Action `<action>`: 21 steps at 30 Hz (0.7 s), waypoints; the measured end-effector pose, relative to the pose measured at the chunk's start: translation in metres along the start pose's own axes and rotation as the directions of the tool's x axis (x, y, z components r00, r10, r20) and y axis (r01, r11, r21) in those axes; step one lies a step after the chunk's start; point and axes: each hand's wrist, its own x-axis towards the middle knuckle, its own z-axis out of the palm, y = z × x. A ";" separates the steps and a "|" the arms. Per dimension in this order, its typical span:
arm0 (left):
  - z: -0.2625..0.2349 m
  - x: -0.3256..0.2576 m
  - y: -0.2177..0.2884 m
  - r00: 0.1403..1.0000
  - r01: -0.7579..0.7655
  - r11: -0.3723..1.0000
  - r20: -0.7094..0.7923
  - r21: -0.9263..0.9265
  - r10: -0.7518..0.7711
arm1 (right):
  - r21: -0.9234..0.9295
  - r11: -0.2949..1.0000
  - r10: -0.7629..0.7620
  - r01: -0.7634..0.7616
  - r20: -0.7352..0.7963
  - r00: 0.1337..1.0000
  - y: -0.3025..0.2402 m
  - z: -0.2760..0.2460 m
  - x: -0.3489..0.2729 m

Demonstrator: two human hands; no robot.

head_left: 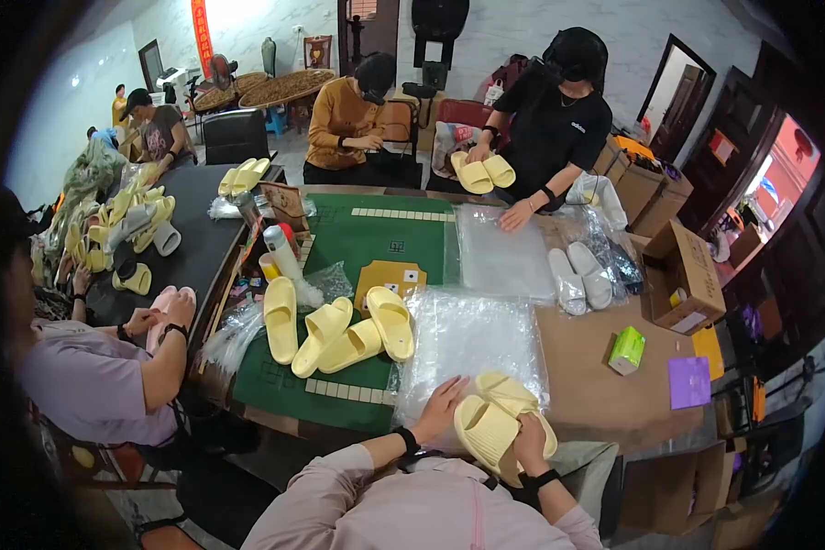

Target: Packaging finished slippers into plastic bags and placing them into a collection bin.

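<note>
At the near edge of the table, my right hand (530,444) grips a pair of pale yellow slippers (486,433), one partly over the other. Their soles are mostly out of sight. My left hand (441,409) lies with fingers stretched out on a stack of clear plastic bags (472,335), just left of the slippers, and holds nothing. To the left of that stack, several loose yellow slippers (326,332) rest on the green table mat (339,229), some overlapping.
Across the table a person in black (550,128) handles yellow slippers beside another bag stack (504,252). Bagged white slippers (580,275), a green tissue pack (626,350) and an open carton (683,280) stand right. A person at left (101,367) holds pink slippers (162,307).
</note>
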 end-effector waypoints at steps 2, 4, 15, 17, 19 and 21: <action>-0.003 0.001 0.004 1.000 -0.001 1.000 -0.017 0.009 0.002 | -0.011 1.000 0.006 -0.006 -0.012 1.000 -0.003 0.002 0.001; -0.006 0.001 0.006 0.998 -0.069 0.994 0.003 0.086 0.069 | -0.035 0.999 -0.022 0.019 -0.086 0.996 -0.004 0.005 0.002; -0.004 0.004 0.027 0.939 -0.338 0.872 0.181 0.355 0.291 | 0.089 0.990 0.127 -0.107 -0.263 0.957 -0.021 0.030 0.026; -0.005 0.005 0.029 0.923 -0.369 0.860 0.247 0.353 0.295 | 0.043 0.988 0.151 -0.145 -0.294 0.944 -0.016 0.037 0.028; -0.003 -0.001 0.034 0.885 -0.388 0.872 0.384 0.298 0.263 | 0.066 0.987 0.162 -0.149 -0.303 0.939 -0.014 0.045 0.031; -0.004 -0.001 0.038 0.881 -0.382 0.869 0.408 0.314 0.239 | 0.088 0.984 0.172 -0.152 -0.311 0.935 -0.012 0.050 0.036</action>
